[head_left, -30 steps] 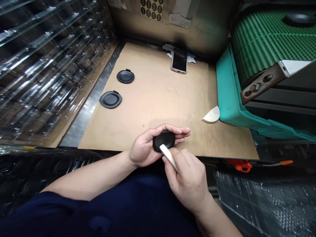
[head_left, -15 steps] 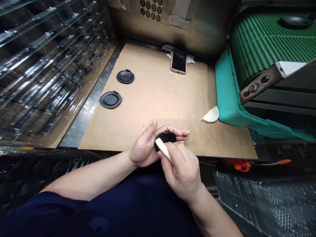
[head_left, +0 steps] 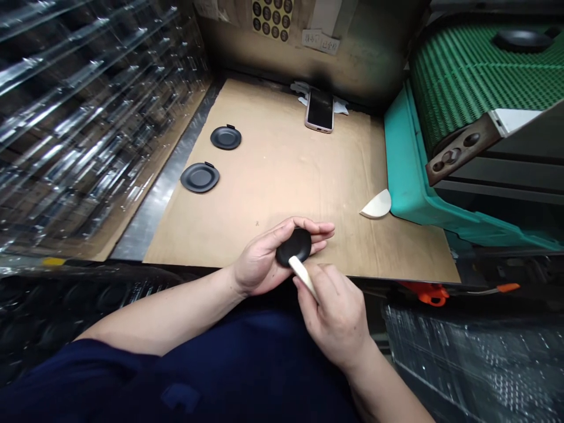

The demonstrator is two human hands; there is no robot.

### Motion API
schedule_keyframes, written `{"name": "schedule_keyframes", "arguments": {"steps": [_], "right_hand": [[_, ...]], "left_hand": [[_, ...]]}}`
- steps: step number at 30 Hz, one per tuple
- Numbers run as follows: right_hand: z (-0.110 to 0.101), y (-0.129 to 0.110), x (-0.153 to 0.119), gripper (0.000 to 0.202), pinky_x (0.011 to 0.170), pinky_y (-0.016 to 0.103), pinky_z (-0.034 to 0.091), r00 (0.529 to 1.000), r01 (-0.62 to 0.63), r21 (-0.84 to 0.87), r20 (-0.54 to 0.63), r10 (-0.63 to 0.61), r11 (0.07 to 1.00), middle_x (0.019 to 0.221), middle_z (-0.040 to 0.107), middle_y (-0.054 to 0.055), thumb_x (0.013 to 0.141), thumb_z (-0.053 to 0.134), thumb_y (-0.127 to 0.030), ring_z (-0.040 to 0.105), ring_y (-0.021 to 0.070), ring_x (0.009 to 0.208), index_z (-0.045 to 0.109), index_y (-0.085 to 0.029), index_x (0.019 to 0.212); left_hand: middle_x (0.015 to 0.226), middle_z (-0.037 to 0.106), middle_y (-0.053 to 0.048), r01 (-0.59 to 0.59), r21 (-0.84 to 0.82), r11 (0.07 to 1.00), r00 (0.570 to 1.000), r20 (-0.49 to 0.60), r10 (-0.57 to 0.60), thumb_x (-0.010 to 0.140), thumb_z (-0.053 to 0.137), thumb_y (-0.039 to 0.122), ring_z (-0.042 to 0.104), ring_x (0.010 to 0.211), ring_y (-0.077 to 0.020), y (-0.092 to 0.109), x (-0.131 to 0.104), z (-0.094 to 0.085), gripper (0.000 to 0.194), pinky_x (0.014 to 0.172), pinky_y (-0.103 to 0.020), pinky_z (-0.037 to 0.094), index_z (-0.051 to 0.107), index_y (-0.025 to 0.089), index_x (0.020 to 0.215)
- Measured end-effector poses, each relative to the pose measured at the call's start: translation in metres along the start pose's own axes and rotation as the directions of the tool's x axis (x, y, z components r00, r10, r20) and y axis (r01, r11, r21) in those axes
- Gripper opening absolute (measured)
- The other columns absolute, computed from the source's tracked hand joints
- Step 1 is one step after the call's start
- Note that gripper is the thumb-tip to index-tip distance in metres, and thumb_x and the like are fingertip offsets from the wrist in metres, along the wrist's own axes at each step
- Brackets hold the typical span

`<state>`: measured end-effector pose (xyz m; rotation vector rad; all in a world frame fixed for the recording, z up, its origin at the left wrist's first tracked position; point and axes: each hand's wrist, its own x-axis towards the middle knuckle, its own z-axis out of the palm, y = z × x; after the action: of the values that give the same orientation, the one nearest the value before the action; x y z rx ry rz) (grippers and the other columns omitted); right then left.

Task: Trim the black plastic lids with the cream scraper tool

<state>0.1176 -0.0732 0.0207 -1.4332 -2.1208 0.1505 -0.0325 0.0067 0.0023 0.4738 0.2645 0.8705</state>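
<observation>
- Black oval pieces (head_left: 200,177): four
- White handheld strip (head_left: 302,275): one
- White half-round block (head_left: 377,205): one
- Phone (head_left: 319,110): one
- Turquoise crate (head_left: 405,182): one
- Green belt (head_left: 458,76): one
- Sticker sheet (head_left: 272,17): one

The left hand (head_left: 258,263) lay cupped, palm up; the right hand (head_left: 337,314) pinched beside it, knuckles up, probably curled beneath
</observation>
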Motion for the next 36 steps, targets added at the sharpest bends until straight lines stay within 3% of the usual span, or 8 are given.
{"name": "schedule_keyframes", "arguments": {"steps": [7,10,13,17,21,26,32,36], "right_hand": [[-0.005,0.017,0.007,0.018,0.065,0.030,0.047,0.989,-0.085,-0.166,-0.135,0.063,0.982,0.079,0.062,0.003,0.098,0.060,-0.019,0.058,0.0154,0.067,0.068,-0.015,0.113],[-0.010,0.020,0.004,0.016,0.069,0.029,0.050,0.969,-0.162,-0.090,-0.201,0.142,0.983,0.087,0.066,0.004,0.097,0.062,-0.019,0.063,0.0157,0.074,0.066,-0.019,0.112],[-0.014,0.015,-0.001,0.019,0.071,0.029,0.051,0.958,-0.151,-0.011,-0.248,0.144,0.988,0.091,0.068,0.004,0.095,0.064,-0.017,0.064,0.0163,0.077,0.064,-0.020,0.114],[-0.011,0.003,-0.002,0.021,0.069,0.030,0.051,0.989,-0.052,0.013,-0.141,0.053,0.999,0.089,0.068,0.005,0.095,0.062,-0.015,0.063,0.0159,0.073,0.063,-0.017,0.116],[-0.005,0.001,0.005,0.018,0.064,0.030,0.045,0.998,0.046,-0.100,-0.049,-0.051,0.994,0.082,0.065,0.005,0.096,0.058,-0.014,0.058,0.0157,0.070,0.065,-0.014,0.113],[-0.004,0.003,0.008,0.017,0.063,0.031,0.041,0.996,-0.002,-0.236,-0.088,-0.019,0.972,0.077,0.059,0.002,0.097,0.057,-0.017,0.052,0.0148,0.066,0.066,-0.015,0.111],[-0.006,-0.003,0.006,0.012,0.061,0.032,0.035,1.000,0.018,-0.255,-0.006,-0.020,0.967,0.073,0.056,0.001,0.097,0.055,-0.014,0.048,0.0143,0.064,0.067,-0.016,0.100],[-0.009,0.010,0.007,0.010,0.061,0.030,0.038,0.992,-0.079,-0.323,-0.114,0.044,0.943,0.076,0.058,0.002,0.097,0.058,-0.017,0.050,0.0143,0.063,0.067,-0.017,0.103]], "left_hand": [[0.153,0.051,-0.016,0.052,0.037,0.998,0.998,0.017,-0.053,0.105,0.038,0.036,0.039,0.149,-0.0328,0.002,-0.001,0.000,0.043,0.123,-0.050,0.030,0.069,0.013,0.123],[0.151,0.054,-0.017,0.008,0.028,1.000,0.999,0.031,-0.009,0.103,0.040,0.042,0.041,0.147,-0.0351,0.003,0.000,0.002,0.047,0.124,-0.052,0.028,0.070,0.012,0.123],[0.148,0.056,-0.019,-0.014,0.039,0.999,0.998,0.067,0.012,0.102,0.039,0.050,0.043,0.146,-0.0365,0.004,0.001,0.005,0.056,0.124,-0.051,0.027,0.071,0.010,0.124],[0.149,0.055,-0.018,-0.021,0.065,0.998,0.996,0.091,0.015,0.102,0.040,0.042,0.043,0.146,-0.0353,0.003,0.001,0.003,0.050,0.124,-0.051,0.028,0.069,0.010,0.127],[0.149,0.054,-0.020,-0.024,0.078,0.997,0.995,0.103,0.016,0.103,0.038,0.032,0.043,0.146,-0.0348,0.001,-0.001,0.000,0.045,0.124,-0.052,0.027,0.066,0.010,0.130],[0.146,0.057,-0.019,-0.014,0.090,0.996,0.999,0.049,0.010,0.103,0.040,0.033,0.045,0.145,-0.0337,0.000,-0.001,0.000,0.043,0.124,-0.051,0.028,0.068,0.011,0.127],[0.146,0.057,-0.019,-0.022,0.113,0.993,0.999,0.026,0.019,0.102,0.045,0.035,0.044,0.145,-0.0340,-0.001,-0.001,0.001,0.041,0.124,-0.051,0.028,0.070,0.011,0.125],[0.147,0.057,-0.019,-0.003,0.080,0.997,1.000,0.004,0.002,0.104,0.039,0.033,0.046,0.144,-0.0326,0.000,-0.001,0.003,0.043,0.124,-0.049,0.029,0.069,0.010,0.126]]}}
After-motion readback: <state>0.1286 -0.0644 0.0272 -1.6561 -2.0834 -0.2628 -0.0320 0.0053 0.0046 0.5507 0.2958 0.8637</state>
